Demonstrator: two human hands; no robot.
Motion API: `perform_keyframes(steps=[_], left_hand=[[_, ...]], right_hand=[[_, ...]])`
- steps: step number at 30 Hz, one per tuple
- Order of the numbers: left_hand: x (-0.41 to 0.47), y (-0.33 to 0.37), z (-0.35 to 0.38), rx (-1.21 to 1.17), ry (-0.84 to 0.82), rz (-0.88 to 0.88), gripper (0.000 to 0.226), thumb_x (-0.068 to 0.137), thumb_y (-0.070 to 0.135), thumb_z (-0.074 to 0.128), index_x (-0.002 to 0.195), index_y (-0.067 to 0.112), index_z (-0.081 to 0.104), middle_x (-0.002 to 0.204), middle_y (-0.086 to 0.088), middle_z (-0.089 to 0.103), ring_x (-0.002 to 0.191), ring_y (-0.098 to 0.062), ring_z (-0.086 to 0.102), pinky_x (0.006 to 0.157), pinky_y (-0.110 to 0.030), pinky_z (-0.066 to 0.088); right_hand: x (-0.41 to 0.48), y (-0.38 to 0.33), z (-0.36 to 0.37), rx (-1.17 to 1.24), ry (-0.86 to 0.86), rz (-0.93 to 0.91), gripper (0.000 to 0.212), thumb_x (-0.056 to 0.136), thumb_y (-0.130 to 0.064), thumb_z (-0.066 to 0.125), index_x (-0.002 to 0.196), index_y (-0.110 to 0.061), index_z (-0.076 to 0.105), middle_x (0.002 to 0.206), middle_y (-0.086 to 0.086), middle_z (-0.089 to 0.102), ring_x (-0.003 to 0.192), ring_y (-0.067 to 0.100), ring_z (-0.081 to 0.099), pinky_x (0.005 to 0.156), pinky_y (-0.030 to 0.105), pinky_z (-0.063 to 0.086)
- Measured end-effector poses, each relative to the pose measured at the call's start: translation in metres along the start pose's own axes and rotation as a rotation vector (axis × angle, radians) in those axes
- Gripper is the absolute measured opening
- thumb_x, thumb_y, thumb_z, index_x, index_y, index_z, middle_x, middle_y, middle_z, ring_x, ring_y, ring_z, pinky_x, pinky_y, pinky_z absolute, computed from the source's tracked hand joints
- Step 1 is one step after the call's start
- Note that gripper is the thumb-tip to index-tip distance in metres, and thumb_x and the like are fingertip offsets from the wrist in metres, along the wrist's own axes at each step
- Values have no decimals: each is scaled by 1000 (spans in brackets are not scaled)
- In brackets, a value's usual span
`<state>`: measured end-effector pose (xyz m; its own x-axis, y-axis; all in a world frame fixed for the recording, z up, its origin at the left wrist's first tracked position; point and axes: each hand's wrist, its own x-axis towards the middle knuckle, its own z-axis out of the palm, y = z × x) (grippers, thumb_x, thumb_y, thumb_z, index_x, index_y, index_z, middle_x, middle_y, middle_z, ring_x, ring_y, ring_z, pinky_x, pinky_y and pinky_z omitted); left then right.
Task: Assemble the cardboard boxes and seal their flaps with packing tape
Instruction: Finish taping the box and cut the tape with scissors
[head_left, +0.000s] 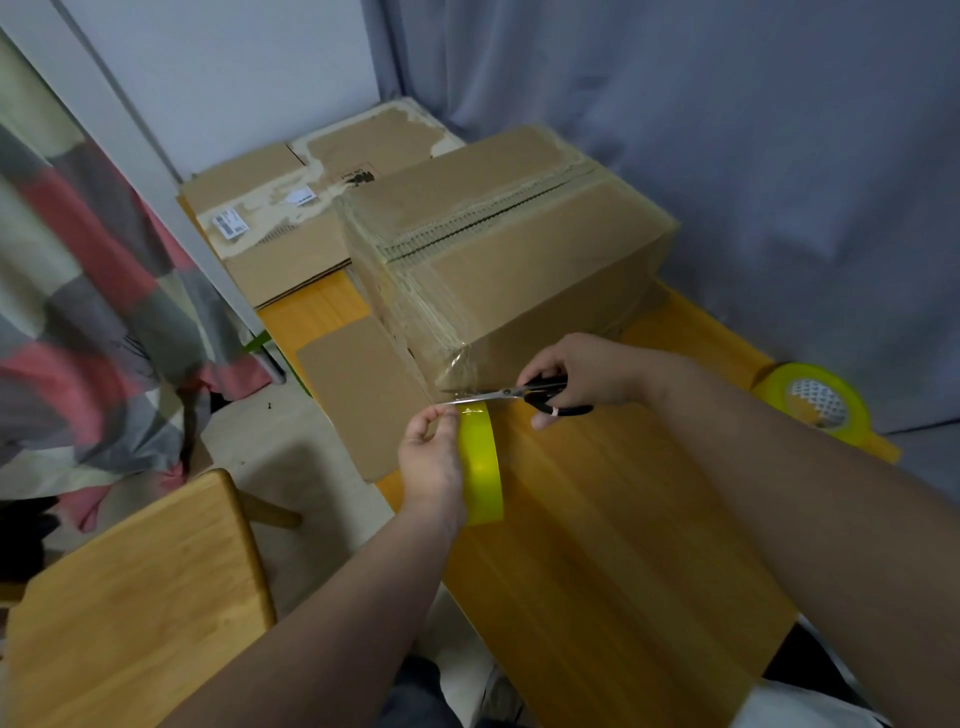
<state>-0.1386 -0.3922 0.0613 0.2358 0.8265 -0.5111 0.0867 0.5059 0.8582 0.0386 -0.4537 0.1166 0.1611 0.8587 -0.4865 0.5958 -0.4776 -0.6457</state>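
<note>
Wooden worktop, yellow-orange, carrying all items below. 1 assembled cardboard box, flaps closed, clear tape over the top seam and near corner, standing mid-worktop. 1 stack of flattened cardboard boxes at the far left end, just behind the assembled box. 1 wooden chair left of the worktop. 1 loose cardboard sheet lying at the left edge, overhanging. 1 spare yellow tape roll, flat at the right edge. 1 yellow tape roll, held on edge by the left hand, fingers pinching near the box's near corner. 1 pair of scissors, black handles gripped by the right hand, blades across the drawn-out tape.
</note>
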Motion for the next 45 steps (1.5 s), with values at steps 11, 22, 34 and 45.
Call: perform_keyframes(steps=[11,22,34,45], left_hand=[[2,-1,0,50,-4,-30,6,95,20,55,90,20,56,73,2,54,63,-12,45,50,-17,42],[-18,-30,-4,318,-248,-19,18,94,23,57,76,25,55,94,8,57,101,-21,50,93,-38,42],[-45,-57,24,501,-676,-55,23,89,16,63,91,39,59,111,-12,55,94,-33,55,78,-46,49],[-59,-58,17,605,-814,153,37,91,8,59,123,23,50,99,-5,41,84,-10,45,65,-13,40]], right_hand=[[-6,2,10,-132,43,-68,27,75,-24,80,98,-19,67,80,-8,66,72,1,59,65,21,43],[-74,90,92,351,302,382,50,84,-40,70,119,-15,44,105,1,48,85,14,48,70,24,37],[-113,114,133,-79,643,453,43,96,-37,50,134,-18,49,108,3,56,96,21,56,76,33,48],[-89,63,135,213,753,199,12,89,-21,65,80,-17,58,83,-7,45,79,14,48,70,26,33]])
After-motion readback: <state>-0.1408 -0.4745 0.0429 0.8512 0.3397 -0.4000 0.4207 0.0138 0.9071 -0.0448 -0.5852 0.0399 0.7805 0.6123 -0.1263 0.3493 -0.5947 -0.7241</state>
